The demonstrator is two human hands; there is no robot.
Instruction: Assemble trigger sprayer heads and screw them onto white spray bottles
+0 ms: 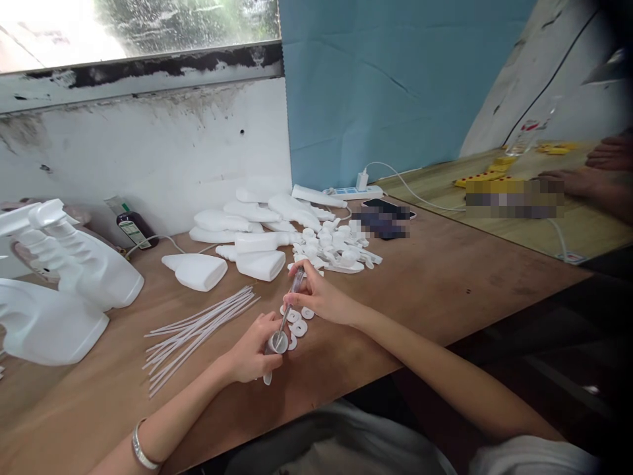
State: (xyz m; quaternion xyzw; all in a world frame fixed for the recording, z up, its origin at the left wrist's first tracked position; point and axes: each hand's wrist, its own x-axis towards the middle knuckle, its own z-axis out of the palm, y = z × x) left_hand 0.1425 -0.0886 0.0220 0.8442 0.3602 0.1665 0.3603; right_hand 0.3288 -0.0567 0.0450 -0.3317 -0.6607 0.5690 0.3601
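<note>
My left hand [254, 348] is closed around a white spray trigger head [279, 342], its round collar facing up. In my right hand [321, 293] is a screwdriver [295, 287] with a clear handle, fingers wrapped round it. The screwdriver's metal shaft slants down, its tip inside the collar. Beside the collar, partly under my right hand, lie several white ring washers [298, 328]. Left of my hands is a loose bundle of thin white tubes [198, 336]. Beyond my right hand sits a heap of white spray trigger parts [333, 245].
White bottles [200, 272] lie behind the tubes; finished-looking spray bottles [103, 270] stand at left. A dark bottle [133, 224] leans near the wall. At the back are a power strip [353, 192] and a phone [388, 209]. Another person's hand [568, 181] is at the right-hand table.
</note>
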